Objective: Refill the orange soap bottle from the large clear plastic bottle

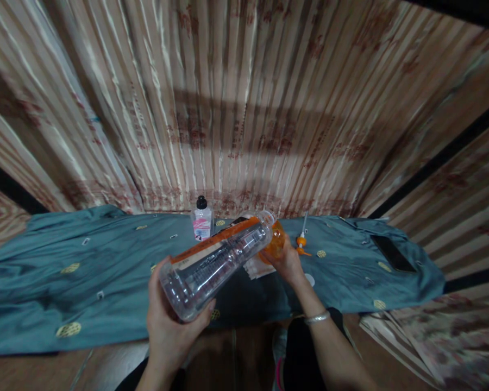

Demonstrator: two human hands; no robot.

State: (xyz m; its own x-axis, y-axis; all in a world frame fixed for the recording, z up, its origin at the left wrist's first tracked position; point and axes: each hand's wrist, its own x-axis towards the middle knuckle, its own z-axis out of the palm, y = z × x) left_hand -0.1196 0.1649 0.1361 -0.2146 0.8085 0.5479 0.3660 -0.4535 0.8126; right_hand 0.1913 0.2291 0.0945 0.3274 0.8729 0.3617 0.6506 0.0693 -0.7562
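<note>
My left hand [173,331] is wrapped round the base of a large clear plastic bottle [224,266] with an orange and white label. The bottle is tilted, its neck up and to the right, close to the orange bottle [276,241] in my right hand [287,260]. Whether the two mouths touch, I cannot tell. Any liquid inside the clear bottle is hard to make out. My right fingers close round the orange bottle, and its lower part is partly hidden. Just right of that hand lies an orange pump head [301,243] with a clear tube.
A small clear bottle with black cap [202,222] stands at the back. White tissue [255,269] lies under my hands, a white cap [309,279] beside my right wrist. A black phone [392,253] rests at the right on the teal cloth [118,271]. Curtains [244,108] hang behind.
</note>
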